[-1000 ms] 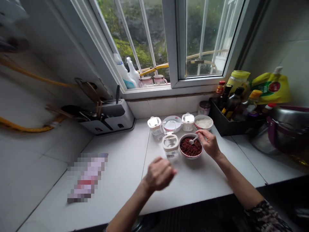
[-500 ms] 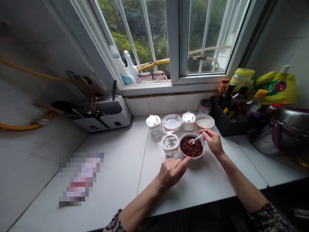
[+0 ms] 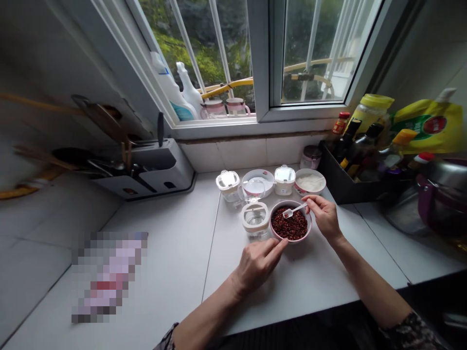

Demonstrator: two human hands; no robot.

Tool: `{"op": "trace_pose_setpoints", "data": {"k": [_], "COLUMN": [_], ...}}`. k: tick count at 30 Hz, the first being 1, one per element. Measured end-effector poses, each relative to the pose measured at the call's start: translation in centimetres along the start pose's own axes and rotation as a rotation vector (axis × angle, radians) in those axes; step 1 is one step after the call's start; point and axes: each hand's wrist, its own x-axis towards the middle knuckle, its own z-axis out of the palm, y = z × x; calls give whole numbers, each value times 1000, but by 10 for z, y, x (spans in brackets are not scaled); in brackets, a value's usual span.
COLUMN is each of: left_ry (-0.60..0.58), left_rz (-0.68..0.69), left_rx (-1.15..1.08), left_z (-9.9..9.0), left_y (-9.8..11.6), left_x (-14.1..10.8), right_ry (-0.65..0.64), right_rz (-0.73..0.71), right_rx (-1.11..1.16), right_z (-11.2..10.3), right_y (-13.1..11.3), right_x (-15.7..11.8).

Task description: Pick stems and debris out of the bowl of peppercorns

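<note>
Between thumb and fingers, my right hand (image 3: 324, 217) pinches the handle of a small white spoon (image 3: 289, 213). The spoon's scoop is over the dark red grains in a pink-rimmed bowl (image 3: 309, 231). My left hand (image 3: 260, 262) touches the bowl's near rim with its fingertips; the fingers are bent together around the edge. Just left of the bowl stands a clear jar (image 3: 255, 219) with a cream rim, its lid raised. Behind are a lidded jar (image 3: 228, 183), a second lidded jar (image 3: 284, 182), a white plate (image 3: 268, 177) and a bowl of white granules (image 3: 310, 183).
A grey utensil holder (image 3: 164, 167) stands at the back left. At the right, a black box (image 3: 341, 187) holds bottles, beside a metal pot (image 3: 443, 194). A blurred pinkish packet (image 3: 113, 274) lies on the left counter. Spray bottles and mugs line the window sill.
The view has shifted and come slightly closer. Both hands keep nearly the same pose, with the spoon still over the grains.
</note>
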Motion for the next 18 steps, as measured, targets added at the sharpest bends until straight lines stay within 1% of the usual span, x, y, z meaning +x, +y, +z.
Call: {"op": "trace_pose_setpoints", "data": {"k": [2,4,9,14,18], "left_ry": [2,-24,-154,-213,-306], "left_rz": [25,70,232,234,200], "left_rx": [3,-2,-46,-53,-56], "left_z": [-1,-2,-1,3,7], "left_y": [1,3,7,10,9], "left_x": [-1,-1,1,-2,-10], "right_ry": [9,18,48,44,41], "right_rz": [19,28,57,55,49], "right_rx": [29,36,107,108,96], "right_z": [1,1,0,-1,-2], "right_y": [0,0,-2,-3,-4], "right_x": [0,1,3,4,3]}}
